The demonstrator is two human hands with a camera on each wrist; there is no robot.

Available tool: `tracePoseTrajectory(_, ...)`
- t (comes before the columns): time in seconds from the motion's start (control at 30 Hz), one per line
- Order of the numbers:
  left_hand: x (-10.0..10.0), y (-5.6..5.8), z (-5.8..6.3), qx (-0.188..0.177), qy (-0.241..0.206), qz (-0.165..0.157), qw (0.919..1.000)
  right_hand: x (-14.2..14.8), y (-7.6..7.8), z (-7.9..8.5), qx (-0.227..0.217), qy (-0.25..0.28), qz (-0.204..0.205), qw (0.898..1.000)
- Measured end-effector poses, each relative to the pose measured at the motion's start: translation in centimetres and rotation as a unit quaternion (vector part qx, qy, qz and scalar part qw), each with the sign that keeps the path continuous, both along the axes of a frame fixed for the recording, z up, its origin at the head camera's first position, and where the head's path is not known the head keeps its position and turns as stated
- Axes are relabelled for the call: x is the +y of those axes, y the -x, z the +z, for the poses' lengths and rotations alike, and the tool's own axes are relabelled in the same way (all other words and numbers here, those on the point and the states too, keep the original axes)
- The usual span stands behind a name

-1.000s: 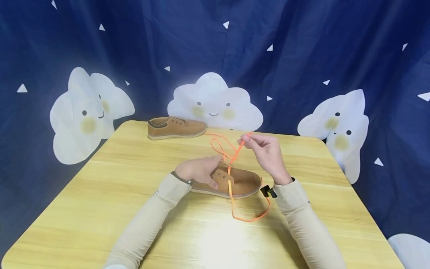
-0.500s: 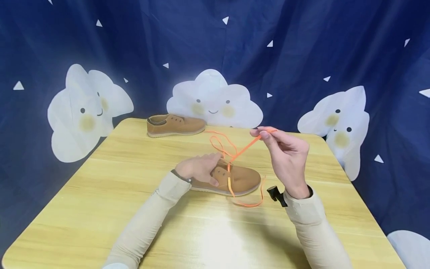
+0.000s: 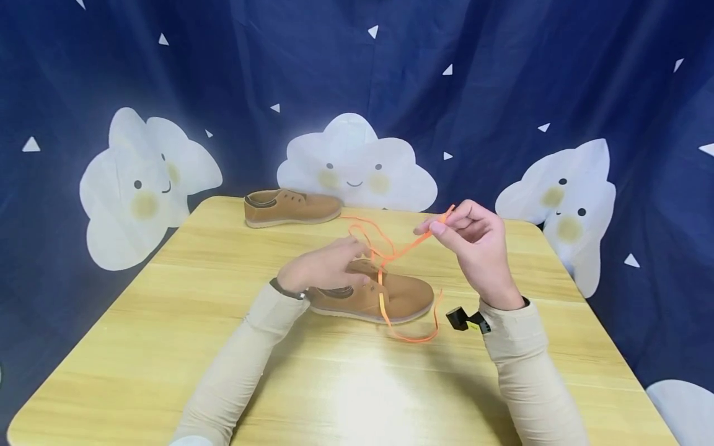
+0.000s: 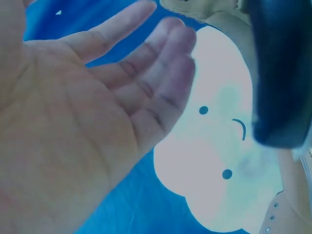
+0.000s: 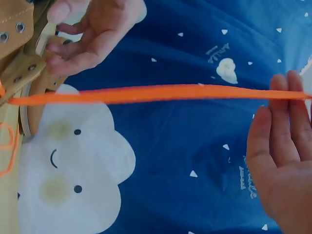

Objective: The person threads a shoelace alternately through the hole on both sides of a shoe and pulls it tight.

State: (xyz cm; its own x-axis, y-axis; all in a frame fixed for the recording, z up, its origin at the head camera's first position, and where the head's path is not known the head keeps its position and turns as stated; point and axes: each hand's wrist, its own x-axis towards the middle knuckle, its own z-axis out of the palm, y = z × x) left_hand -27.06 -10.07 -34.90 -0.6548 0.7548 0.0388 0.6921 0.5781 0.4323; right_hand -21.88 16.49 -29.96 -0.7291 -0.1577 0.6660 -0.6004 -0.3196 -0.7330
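A brown lace-up shoe (image 3: 407,294) lies on the table, toe to the right. An orange shoelace (image 3: 409,249) runs from its eyelets. My right hand (image 3: 481,254) pinches one end of the lace between thumb and fingers, up and to the right of the shoe. In the right wrist view that lace (image 5: 146,94) stretches taut from the shoe to the hand. Its other end lies in a curve on the near side. Over the shoe's opening hovers my left hand (image 3: 323,266), fingers loosely bent; the left wrist view shows nothing in its palm (image 4: 63,126).
A second brown shoe (image 3: 312,209), with bare eyelets, stands at the far left edge of the wooden table (image 3: 167,347). Another orange lace loop (image 3: 362,221) lies behind the near shoe. A blue curtain (image 3: 240,68) with clouds hangs behind.
My right hand has pulled the lace end up and to the right, drawing it straight. My left hand has let go of the shoe's upper and lifted slightly.
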Motion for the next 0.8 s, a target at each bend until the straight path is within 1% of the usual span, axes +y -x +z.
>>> tracePoseTrajectory(0.07, 0.1, 0.1, 0.2, 0.001, -0.002, -0.002, 1.0, 0.2, 0.0, 0.0, -0.005, -0.006, 0.019, 1.0)
tracePoseTrajectory(0.17, 0.4, 0.3, 0.2, -0.014, -0.01, -0.017, 0.9997, 0.5, 0.0, 0.0, -0.016, -0.042, 0.021, 0.999)
tracePoseTrajectory(0.3, 0.6, 0.4, 0.0, -0.055, -0.012, -0.016, 0.9983, 0.9, 0.1, -0.4, -0.031, -0.122, -0.002, 0.992)
tracePoseTrajectory(0.37, 0.6, 0.3, -0.2, -0.069, -0.004, -0.009, 0.9976, 0.9, 0.2, -0.5, -0.034, -0.164, -0.024, 0.986)
tracePoseTrajectory(0.43, 0.7, 0.2, -0.4, -0.081, 0.003, -0.005, 0.9967, 0.9, 0.3, -0.6, -0.039, -0.208, -0.044, 0.976)
tracePoseTrajectory(0.5, 0.7, 0.2, -0.6, -0.083, 0.017, -0.002, 0.9964, 0.9, 0.4, -0.8, -0.039, -0.256, -0.068, 0.964)
tracePoseTrajectory(0.57, 0.8, 0.2, -0.8, -0.087, 0.029, 0.0, 0.9958, 0.8, 0.6, -1.0, -0.032, -0.308, -0.082, 0.947)
tracePoseTrajectory(0.67, 0.9, 0.3, -1.1, -0.083, 0.046, 0.002, 0.9955, 0.4, 0.7, -1.5, -0.002, -0.393, -0.102, 0.914)
tracePoseTrajectory(0.73, 0.9, 0.4, -1.3, -0.08, 0.05, 0.001, 0.9955, 0.0, 0.7, -1.8, 0.013, -0.436, -0.107, 0.893)
tracePoseTrajectory(0.8, 1.0, 0.5, -1.4, -0.075, 0.053, 0.0, 0.9958, -0.6, 0.6, -2.1, 0.016, -0.47, -0.109, 0.876)
